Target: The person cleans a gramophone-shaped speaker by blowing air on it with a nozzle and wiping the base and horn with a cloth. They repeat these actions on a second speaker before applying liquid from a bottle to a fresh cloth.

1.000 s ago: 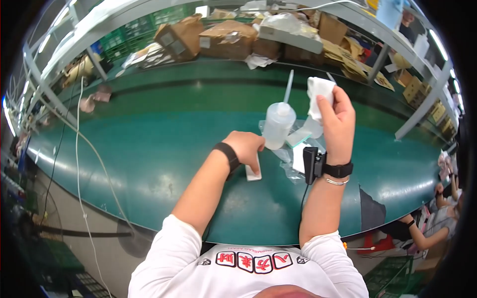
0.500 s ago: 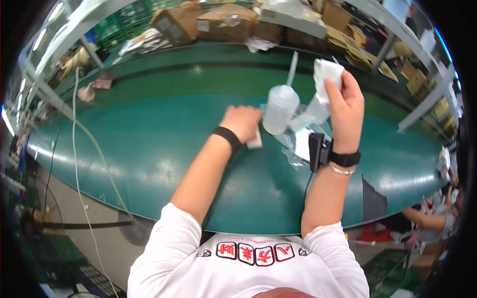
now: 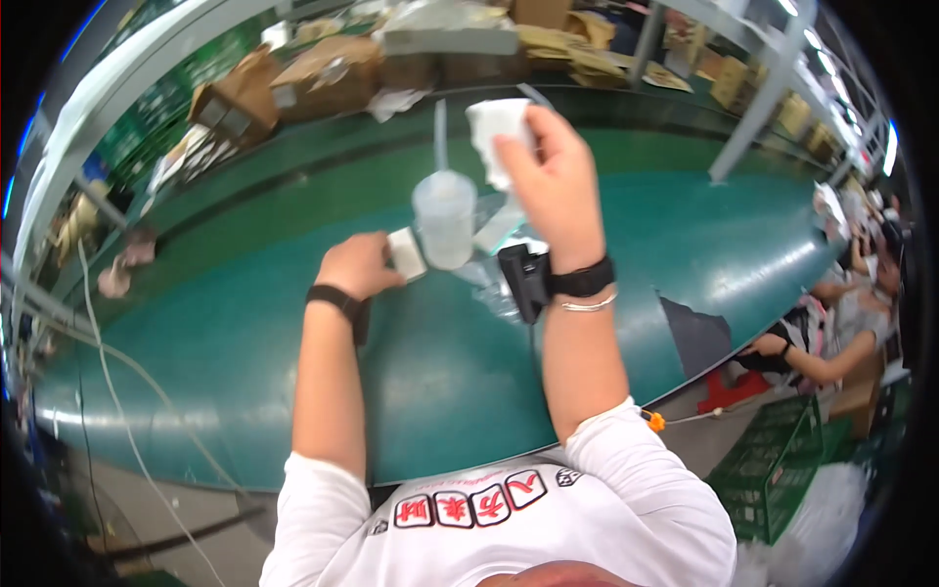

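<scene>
My left hand (image 3: 358,266) is low over the table, its thumb and fingers closed about the near end of a small white block (image 3: 409,254). Just right of that block stands a translucent squeeze bottle (image 3: 445,223) with a long thin spout. My right hand (image 3: 565,186) is raised, pinching a crumpled white cloth or tissue (image 3: 497,137) between thumb and fingers. Behind this hand the spout of a second bottle (image 3: 534,95) sticks out; the bottle's body is mostly hidden. A clear plastic bag (image 3: 492,294) lies below the cloth, partly covered by my right wrist.
The green table (image 3: 440,391) curves around me. Cardboard boxes (image 3: 328,80) and a grey post (image 3: 763,103) stand at its far side. A dark patch (image 3: 696,335) lies to the right, pale cables (image 3: 112,382) hang at left, and a co-worker's arm (image 3: 831,365) shows at far right.
The whole view has swung right, so the table things sit further left. My left hand has drawn to the block's left side, showing more of it. The right hand still holds the cloth.
</scene>
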Available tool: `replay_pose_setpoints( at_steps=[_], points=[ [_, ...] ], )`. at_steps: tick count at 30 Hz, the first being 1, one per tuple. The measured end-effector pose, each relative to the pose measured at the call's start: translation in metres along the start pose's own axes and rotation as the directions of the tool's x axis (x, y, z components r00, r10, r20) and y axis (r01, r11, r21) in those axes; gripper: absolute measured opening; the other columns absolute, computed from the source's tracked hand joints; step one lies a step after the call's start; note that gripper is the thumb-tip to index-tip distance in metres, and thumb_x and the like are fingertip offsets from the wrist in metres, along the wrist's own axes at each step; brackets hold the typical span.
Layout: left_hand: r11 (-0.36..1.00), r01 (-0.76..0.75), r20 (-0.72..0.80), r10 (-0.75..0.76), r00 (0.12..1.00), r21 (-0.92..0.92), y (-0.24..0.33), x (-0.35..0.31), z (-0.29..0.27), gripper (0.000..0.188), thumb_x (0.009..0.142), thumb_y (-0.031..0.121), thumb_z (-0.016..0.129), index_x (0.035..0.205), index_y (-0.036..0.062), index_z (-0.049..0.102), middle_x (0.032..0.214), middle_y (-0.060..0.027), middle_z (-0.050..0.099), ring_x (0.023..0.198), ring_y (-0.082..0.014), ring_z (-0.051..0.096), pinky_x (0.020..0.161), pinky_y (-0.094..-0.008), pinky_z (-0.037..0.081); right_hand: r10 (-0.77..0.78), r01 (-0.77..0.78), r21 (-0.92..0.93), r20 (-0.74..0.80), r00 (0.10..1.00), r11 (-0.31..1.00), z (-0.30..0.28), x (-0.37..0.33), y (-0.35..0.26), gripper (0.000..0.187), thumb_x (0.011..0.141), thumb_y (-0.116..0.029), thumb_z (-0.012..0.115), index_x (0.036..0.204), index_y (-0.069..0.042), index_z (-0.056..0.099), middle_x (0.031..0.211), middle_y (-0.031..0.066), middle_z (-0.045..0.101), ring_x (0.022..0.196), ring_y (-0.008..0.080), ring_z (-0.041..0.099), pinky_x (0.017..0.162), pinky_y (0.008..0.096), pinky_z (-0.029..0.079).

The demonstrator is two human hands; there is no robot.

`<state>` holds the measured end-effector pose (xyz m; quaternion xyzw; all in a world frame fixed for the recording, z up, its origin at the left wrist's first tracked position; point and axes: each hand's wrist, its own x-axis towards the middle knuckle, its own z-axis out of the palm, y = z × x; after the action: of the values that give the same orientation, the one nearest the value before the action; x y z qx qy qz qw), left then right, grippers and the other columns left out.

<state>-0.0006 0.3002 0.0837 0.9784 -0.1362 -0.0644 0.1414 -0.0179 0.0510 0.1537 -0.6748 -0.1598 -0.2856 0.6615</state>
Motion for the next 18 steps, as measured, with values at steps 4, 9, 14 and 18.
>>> replay_pose_setpoints(
  at_steps=[4,9,14,18],
  points=[
    [0.999,-0.007,0.109,0.011,0.994,-0.031,0.017,0.002,0.008,0.039,0.064,0.03,0.083,0.09,0.006,0.066,0.095,-0.0148,0.07,0.089,-0.034,0.067,0.076,-0.0417,0.053,-0.083,0.083,-0.103,0.0,0.997,0.991,-0.01,-0.004,-0.006,0.027,0.09,-0.006,0.066,0.115,0.004,0.061,0.101,0.003,0.067,0.088,0.0075,0.061,0.076,0.023,0.05],
    [0.998,-0.036,0.0,0.036,0.999,-0.057,0.011,0.01,0.018,0.039,0.065,0.031,0.084,0.086,0.0056,0.063,0.089,-0.014,0.069,0.085,-0.0331,0.066,0.073,-0.0413,0.052,-0.096,0.099,-0.133,0.028,0.995,0.986,-0.004,-0.001,-0.01,0.025,0.09,-0.007,0.066,0.113,0.004,0.063,0.099,0.0025,0.066,0.087,0.0068,0.06,0.075,0.0231,0.049],
    [0.987,-0.084,-0.207,0.055,0.977,-0.135,0.008,-0.019,-0.026,0.038,0.07,0.033,0.081,0.088,0.0053,0.062,0.088,-0.0136,0.067,0.085,-0.0324,0.064,0.073,-0.0422,0.051,-0.134,0.146,-0.193,0.072,0.988,0.97,0.003,-0.001,-0.001,0.023,0.092,-0.007,0.066,0.112,0.002,0.064,0.099,0.0017,0.066,0.087,0.0063,0.059,0.075,0.0232,0.049],
    [0.845,-0.482,-0.514,0.314,0.799,-0.233,0.037,-0.05,-0.05,0.035,0.078,0.03,0.078,0.098,0.0041,0.064,0.09,-0.0138,0.067,0.085,-0.0293,0.066,0.073,-0.0389,0.052,-0.075,0.069,0.054,0.137,0.988,0.996,-0.006,-0.005,-0.026,0.021,0.094,-0.007,0.064,0.113,0.003,0.063,0.102,0.0014,0.067,0.086,0.0069,0.06,0.075,0.0227,0.048]
  ],
)
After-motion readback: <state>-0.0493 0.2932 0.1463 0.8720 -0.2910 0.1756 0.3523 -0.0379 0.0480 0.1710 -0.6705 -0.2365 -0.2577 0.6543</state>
